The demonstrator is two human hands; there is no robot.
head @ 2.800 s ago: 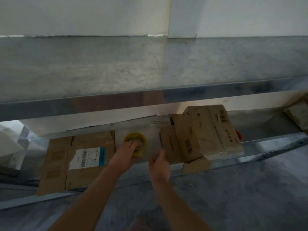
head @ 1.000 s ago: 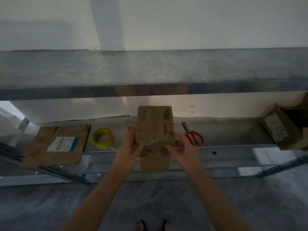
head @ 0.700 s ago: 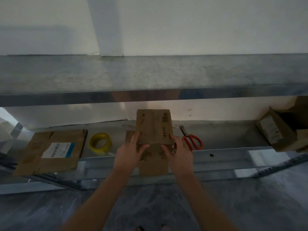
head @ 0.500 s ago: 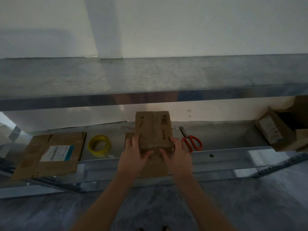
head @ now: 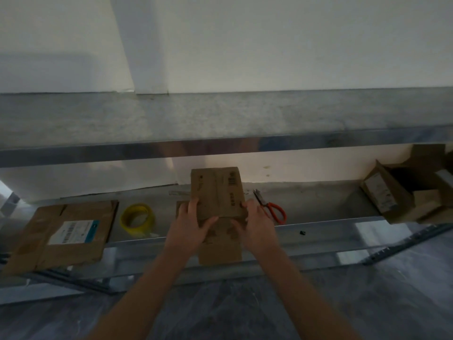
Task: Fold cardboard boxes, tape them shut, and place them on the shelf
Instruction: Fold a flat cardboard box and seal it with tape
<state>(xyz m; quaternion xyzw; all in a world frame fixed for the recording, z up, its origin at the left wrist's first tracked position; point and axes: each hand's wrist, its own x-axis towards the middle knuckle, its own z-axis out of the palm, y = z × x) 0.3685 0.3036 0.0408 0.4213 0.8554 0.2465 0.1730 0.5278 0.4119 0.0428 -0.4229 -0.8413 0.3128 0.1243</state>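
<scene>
Two grips curled round cardboard box (head: 215,190), left hand (head: 188,231), right hand (head: 258,229), thumbs apparently further inward than earlier

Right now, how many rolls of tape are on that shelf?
1: the yellow tape roll lies between the flattened box and the held box; others may be hidden.
</scene>
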